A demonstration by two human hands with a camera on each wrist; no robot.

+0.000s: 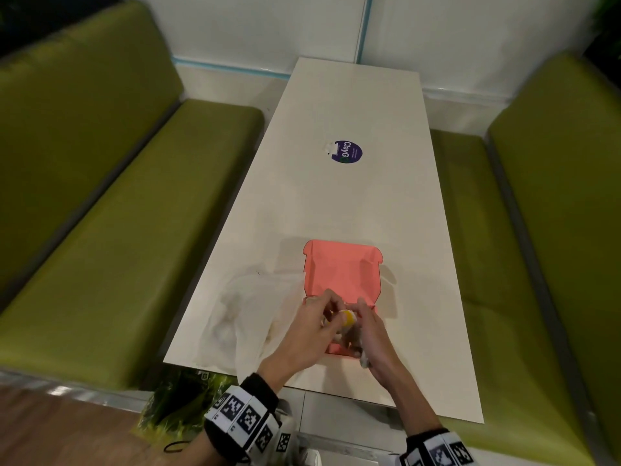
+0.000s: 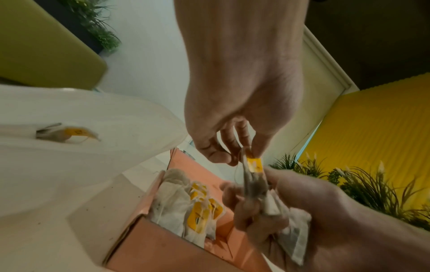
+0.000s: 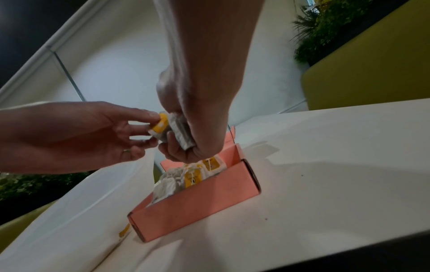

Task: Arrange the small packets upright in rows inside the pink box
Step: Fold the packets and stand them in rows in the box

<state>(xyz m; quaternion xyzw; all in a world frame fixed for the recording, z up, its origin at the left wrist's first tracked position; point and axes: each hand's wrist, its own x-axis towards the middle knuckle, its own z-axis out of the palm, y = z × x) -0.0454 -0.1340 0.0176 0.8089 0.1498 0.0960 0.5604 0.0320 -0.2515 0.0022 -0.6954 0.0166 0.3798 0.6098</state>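
Above the pink box [image 3: 197,208] at the table's [image 1: 336,203] near edge, the right hand [image 2: 309,208] clutched a bundle of tea bags [image 2: 279,208]; the left hand [image 2: 235,114] pinched one bag's yellow tag [image 2: 254,164]. More tea bags stood inside the box.

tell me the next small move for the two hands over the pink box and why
Probably the left hand should pull the yellow-tagged paper packet it pinches free of the bunch gripped by the right hand, then stand it beside those in the pink cardboard box.

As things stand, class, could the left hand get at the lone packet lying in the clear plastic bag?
Probably not at once: the left hand pinches a yellow tag on the bundle gripped by the right hand. Freed, the packet in the bag lies nearby on its side.
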